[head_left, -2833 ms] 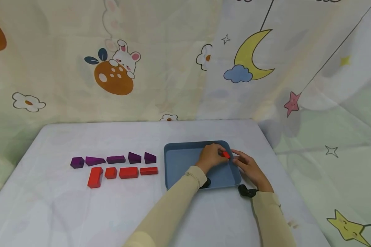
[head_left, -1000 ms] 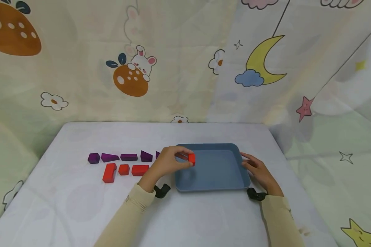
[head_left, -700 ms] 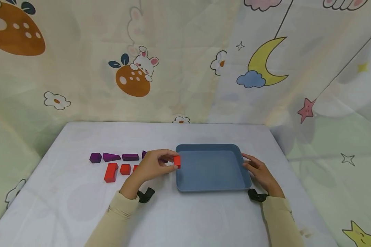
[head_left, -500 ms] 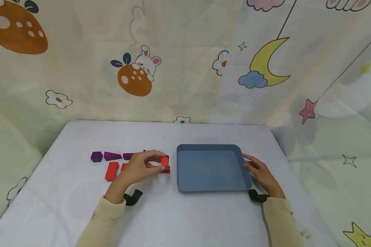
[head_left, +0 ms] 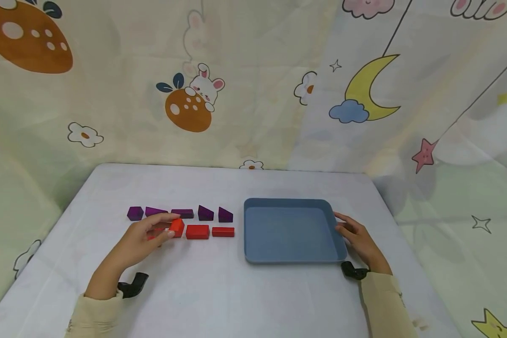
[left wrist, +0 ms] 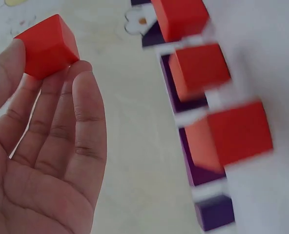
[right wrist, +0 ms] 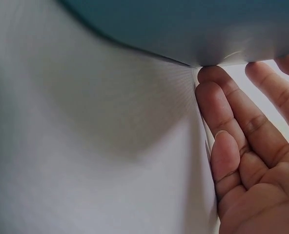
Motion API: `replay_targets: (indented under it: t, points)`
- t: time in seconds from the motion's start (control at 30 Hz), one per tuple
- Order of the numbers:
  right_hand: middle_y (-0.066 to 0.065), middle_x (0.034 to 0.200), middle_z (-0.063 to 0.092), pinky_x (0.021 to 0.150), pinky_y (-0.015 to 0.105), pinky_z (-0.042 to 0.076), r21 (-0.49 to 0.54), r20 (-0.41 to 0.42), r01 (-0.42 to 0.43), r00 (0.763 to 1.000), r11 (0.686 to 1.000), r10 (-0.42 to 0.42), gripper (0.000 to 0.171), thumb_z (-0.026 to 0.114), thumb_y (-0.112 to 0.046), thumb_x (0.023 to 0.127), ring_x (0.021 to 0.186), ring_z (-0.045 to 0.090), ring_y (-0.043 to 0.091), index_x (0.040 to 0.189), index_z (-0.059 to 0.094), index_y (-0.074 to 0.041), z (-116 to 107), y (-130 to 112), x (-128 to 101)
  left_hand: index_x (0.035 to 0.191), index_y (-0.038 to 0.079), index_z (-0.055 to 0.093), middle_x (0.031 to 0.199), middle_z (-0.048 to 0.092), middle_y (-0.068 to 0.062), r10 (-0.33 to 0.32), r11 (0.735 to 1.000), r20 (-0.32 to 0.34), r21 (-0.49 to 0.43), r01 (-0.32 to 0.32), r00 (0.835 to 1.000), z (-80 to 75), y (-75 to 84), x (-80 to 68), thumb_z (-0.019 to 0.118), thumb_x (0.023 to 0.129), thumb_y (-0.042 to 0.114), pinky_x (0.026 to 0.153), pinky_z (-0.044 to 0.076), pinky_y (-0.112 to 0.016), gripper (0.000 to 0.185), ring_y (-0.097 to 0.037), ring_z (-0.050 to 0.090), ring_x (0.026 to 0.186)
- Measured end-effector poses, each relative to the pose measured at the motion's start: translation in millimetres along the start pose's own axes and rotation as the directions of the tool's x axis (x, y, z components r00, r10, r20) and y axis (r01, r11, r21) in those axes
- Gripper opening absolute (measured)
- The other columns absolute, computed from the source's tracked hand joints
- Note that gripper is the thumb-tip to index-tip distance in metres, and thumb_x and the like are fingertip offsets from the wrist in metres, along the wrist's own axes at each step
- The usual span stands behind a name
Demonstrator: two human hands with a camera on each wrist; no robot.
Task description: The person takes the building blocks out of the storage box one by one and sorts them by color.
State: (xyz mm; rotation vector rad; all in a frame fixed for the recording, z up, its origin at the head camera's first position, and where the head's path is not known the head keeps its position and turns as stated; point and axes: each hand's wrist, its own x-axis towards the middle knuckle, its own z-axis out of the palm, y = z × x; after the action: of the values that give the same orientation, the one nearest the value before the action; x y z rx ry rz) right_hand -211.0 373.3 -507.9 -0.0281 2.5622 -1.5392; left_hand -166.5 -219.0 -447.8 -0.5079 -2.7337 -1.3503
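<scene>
1. We see the left hand (head_left: 140, 238) at about 9 o'clock from the middle of the table (head_left: 219, 300), pinching a small red cube (head_left: 177, 227) at its fingertips.
2. In the left wrist view the red cube (left wrist: 48, 46) sits between the thumb and the tips of the fingers (left wrist: 86, 112); the fingers are fairly straight and close together, the palm open below them.
3. The cube is held at the left end of a row of red blocks; from the head view we cannot tell whether it touches the table.
4. At 3 o'clock from the cube lie a red rectangular block (head_left: 197, 231) and then a flatter red bar (head_left: 223, 231), each just apart from the next.
5. Another red piece lies partly hidden under the left fingers.
6. At 12 o'clock from the red row runs a row of purple blocks (head_left: 180, 213), five pieces of differing shapes.
7. The blue tray (head_left: 253, 253) lies at 3 o'clock from both rows, just beside the red bar.
8. The right hand (head_left: 359, 239) rests at the tray's 3 o'clock edge, fingers straight and relaxed; in the right wrist view the fingertips (right wrist: 217, 78) touch the tray's rim (right wrist: 183, 34), gripping nothing.
9. Both arms wear cream sleeves (head_left: 382, 305).
10. A cartoon-print curtain (head_left: 253, 84) hangs at 12 o'clock behind the table.
</scene>
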Motion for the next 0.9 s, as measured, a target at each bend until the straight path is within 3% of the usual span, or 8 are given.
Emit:
replay_targets:
  t: [0.1, 0.27, 0.4, 0.5, 0.73, 0.9]
  points:
    - [0.030, 0.146, 0.059, 0.109, 0.042, 0.048, 0.003, 0.001, -0.003, 1.000, 1.000, 0.003, 0.058, 0.060, -0.021, 0.114, 0.116, 0.058, 0.001, 0.165, 0.041, -0.002, -0.4, 0.4, -0.6, 0.143, 0.000, 0.066, 0.132, 0.071, -0.023, -0.047, 0.998, -0.019, 0.038, 0.047, 0.999, -13.4, -12.6, -9.0, 0.077, 0.099, 0.002, 0.085, 0.057, -0.016, 0.046, -0.041, 0.070, 0.113]
    - [0.030, 0.146, 0.058, 0.099, 0.023, 0.048, 0.009, -0.003, 0.004, 1.000, 1.000, -0.004, 0.058, 0.060, -0.020, 0.114, 0.114, 0.058, -0.001, 0.165, 0.041, -0.001, -1.9, 1.0, -1.1, 0.146, -0.002, 0.061, 0.133, 0.068, -0.029, -0.127, 0.985, -0.048, 0.111, 0.132, 0.991, -33.9, -36.4, -15.4, 0.074, 0.100, -0.002, 0.083, 0.053, -0.011, 0.049, -0.047, 0.067, 0.117]
    - [0.031, 0.146, 0.058, 0.094, 0.016, 0.047, 0.019, -0.007, 0.004, 1.000, 1.000, -0.004, 0.057, 0.060, -0.020, 0.114, 0.113, 0.058, -0.001, 0.164, 0.041, -0.001, -3.8, 1.8, -1.3, 0.147, -0.004, 0.059, 0.135, 0.063, -0.034, -0.181, 0.973, -0.031, 0.140, 0.183, 0.983, -44.7, -55.1, -15.2, 0.072, 0.100, -0.004, 0.086, 0.065, -0.031, 0.049, -0.054, 0.064, 0.119]
    - [0.030, 0.146, 0.058, 0.094, 0.015, 0.047, 0.023, -0.006, -0.001, 1.000, 1.000, 0.002, 0.058, 0.060, -0.021, 0.113, 0.113, 0.058, -0.001, 0.165, 0.041, -0.001, -4.1, 1.9, -1.4, 0.146, -0.006, 0.058, 0.138, 0.059, -0.038, -0.215, 0.966, -0.005, 0.145, 0.214, 0.977, -49.9, -67.5, -14.8, 0.071, 0.100, -0.006, 0.085, 0.066, -0.050, 0.048, -0.058, 0.062, 0.120]
    - [0.030, 0.144, 0.059, 0.094, 0.016, 0.047, 0.027, -0.009, 0.000, 1.000, 1.000, 0.000, 0.058, 0.061, -0.021, 0.113, 0.113, 0.059, -0.001, 0.164, 0.041, 0.000, -3.2, 2.3, -2.4, 0.144, -0.005, 0.060, 0.141, 0.056, -0.039, -0.292, 0.944, 0.035, 0.169, 0.282, 0.956, -55.1, -86.6, -14.5, 0.070, 0.101, -0.004, 0.090, 0.063, -0.058, 0.045, -0.057, 0.060, 0.121]
    - [0.030, 0.144, 0.059, 0.095, 0.018, 0.047, 0.021, -0.007, 0.004, 1.000, 1.000, -0.004, 0.058, 0.061, -0.021, 0.113, 0.113, 0.059, 0.000, 0.164, 0.042, 0.000, -3.0, 1.5, -2.3, 0.142, -0.006, 0.060, 0.135, 0.059, -0.038, -0.335, 0.929, 0.025, 0.175, 0.326, 0.942, -52.3, -95.2, -17.0, 0.071, 0.100, -0.005, 0.093, 0.061, -0.061, 0.044, -0.055, 0.059, 0.118]
